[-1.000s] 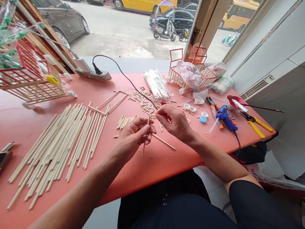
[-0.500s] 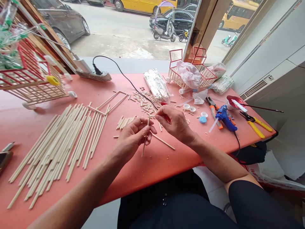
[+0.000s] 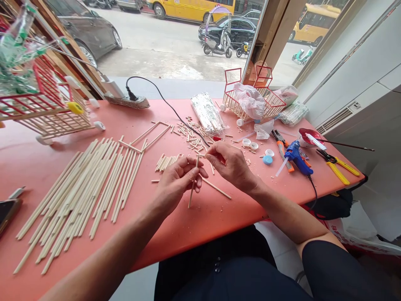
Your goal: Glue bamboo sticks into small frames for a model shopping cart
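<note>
Between thumb and fingers, my left hand grips a thin wooden stick, which stands nearly upright over the table's front part. Close to its top is my right hand, thumb and forefinger pinched together; whatever may be in that pinch is too small to make out. Another wooden stick lies on the table behind and below the hands. To the left, many long sticks are spread side by side. A joined stick frame rests at their far end, and a row of short pieces lies just beyond my left hand.
On the pink table stand stick-built carts at left and a basket cart at back. Cut bits, a foil-like pack, bottle caps, a glue gun, pliers and yellow-handled cutters lie about. A black cable crosses the back.
The whole view has shifted slightly, so everything appears a little farther right and lower. Both hands keep nearly the same pose, with the stick still in my left hand.
</note>
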Motion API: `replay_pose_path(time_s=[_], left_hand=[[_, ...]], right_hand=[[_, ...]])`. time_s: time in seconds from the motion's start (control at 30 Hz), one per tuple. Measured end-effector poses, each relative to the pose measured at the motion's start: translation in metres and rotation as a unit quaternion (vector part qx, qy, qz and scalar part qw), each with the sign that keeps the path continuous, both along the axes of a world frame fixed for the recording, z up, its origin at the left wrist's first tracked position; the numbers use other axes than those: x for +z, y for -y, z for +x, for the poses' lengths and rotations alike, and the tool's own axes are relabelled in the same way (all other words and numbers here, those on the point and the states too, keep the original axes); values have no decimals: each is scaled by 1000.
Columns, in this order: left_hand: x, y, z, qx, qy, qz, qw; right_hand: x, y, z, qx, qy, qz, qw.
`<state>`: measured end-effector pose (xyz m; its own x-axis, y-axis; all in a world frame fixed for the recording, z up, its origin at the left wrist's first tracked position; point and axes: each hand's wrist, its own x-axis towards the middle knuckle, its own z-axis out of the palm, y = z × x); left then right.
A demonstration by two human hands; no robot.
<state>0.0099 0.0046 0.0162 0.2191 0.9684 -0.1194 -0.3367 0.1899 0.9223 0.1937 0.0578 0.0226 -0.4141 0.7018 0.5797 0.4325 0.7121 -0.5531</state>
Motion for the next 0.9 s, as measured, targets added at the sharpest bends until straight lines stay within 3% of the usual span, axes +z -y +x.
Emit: replay_pose_path(time_s=[0.9], left_hand=[[-3, 0, 1, -1, -4, 0, 1000]], right_hand=[[-3, -1, 2, -4, 23, 50, 998]])
